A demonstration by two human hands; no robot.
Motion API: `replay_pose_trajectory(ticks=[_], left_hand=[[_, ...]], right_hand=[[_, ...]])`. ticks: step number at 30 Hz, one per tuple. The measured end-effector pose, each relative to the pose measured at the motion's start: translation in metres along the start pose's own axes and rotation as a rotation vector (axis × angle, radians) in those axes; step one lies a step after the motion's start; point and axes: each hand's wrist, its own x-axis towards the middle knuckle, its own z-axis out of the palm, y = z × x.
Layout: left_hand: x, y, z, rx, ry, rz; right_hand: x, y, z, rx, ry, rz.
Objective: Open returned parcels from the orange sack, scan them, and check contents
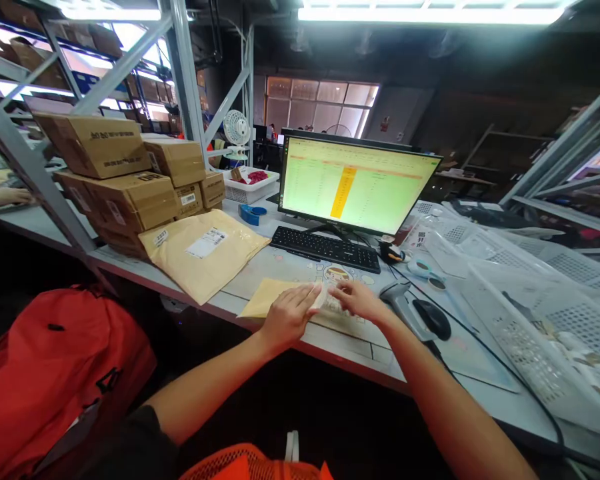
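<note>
A small yellow mailing envelope (263, 298) lies near the desk's front edge, with a whitish strip at its right end. My left hand (291, 312) rests across it, fingers extended and together, gripping that end by the strip. Just to the right, my right hand (359, 300) hovers close to the strip, its fingers bent and somewhat apart, with nothing visible in them. Behind the hands sits a black keyboard (325, 248). A large yellow padded envelope (230, 250) with a white label lies to the left of the small one.
Cardboard boxes (135, 200) are stacked at the left. A monitor (355, 183) stands behind the keyboard. On the right are a barcode scanner (405, 307), a black mouse (431, 319), tape rolls (420, 267) and white plastic baskets (525, 353). A red backpack (55, 360) is at lower left.
</note>
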Motion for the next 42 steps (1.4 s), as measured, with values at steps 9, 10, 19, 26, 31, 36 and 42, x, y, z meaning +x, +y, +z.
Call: replay_pose_trajectory(ticks=[9,10,19,26,31,36,42], left_hand=[[0.056,-0.047,-0.081,-0.5,0.698,-0.646],[0.065,-0.053,-0.083,-0.563,0.724,-0.658],[0.031,-0.014,-0.029,-0.102,0.217,-0.152],[0.007,0.013,0.049,-0.098,-0.519,-0.047],[0.087,-0.052,0.027,-0.187,-0.345,-0.196],[0.142,-0.148,0.051,0.197,-0.344,-0.493],[0.125,-0.193,0.091,0.273,-0.321,-0.503]], right_hand=[[-0.039,0.186,-0.136,-0.602,0.747,0.118],[-0.042,0.202,-0.136,-0.609,0.713,0.108],[-0.05,0.247,-0.128,-0.52,0.62,-0.007],[-0.058,0.253,-0.124,-0.493,0.701,-0.044],[-0.062,0.256,-0.12,-0.531,0.752,-0.019],[-0.066,0.253,-0.118,-0.502,0.709,0.028],[-0.069,0.241,-0.118,-0.431,0.718,0.041]])
